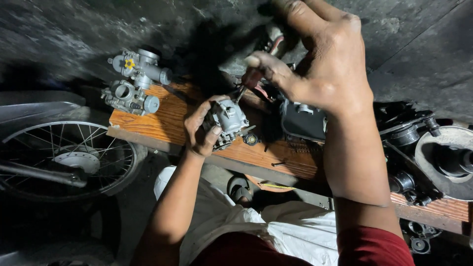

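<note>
below, a spoked wheel (64,157) fills the lower left of the frame, and a wooden bench (162,120) is laid across the middle from left to right. dark engine parts (423,148) are piled at the right edge of the bench, with a dark rectangular cover (303,120) seen just left of them. a second carburetor (133,81) is set on the bench's upper left corner, well apart from the hands. near the centre of the frame, a small grey carburetor (229,120) is gripped by the left hand (199,130), the fingers clenched round its left side. above it, the right hand (325,64) is closed on a red-handled screwdriver (246,83), whose tip is set against the top of the small grey carburetor. white cloth (236,221) is seen at the lower middle.
</note>
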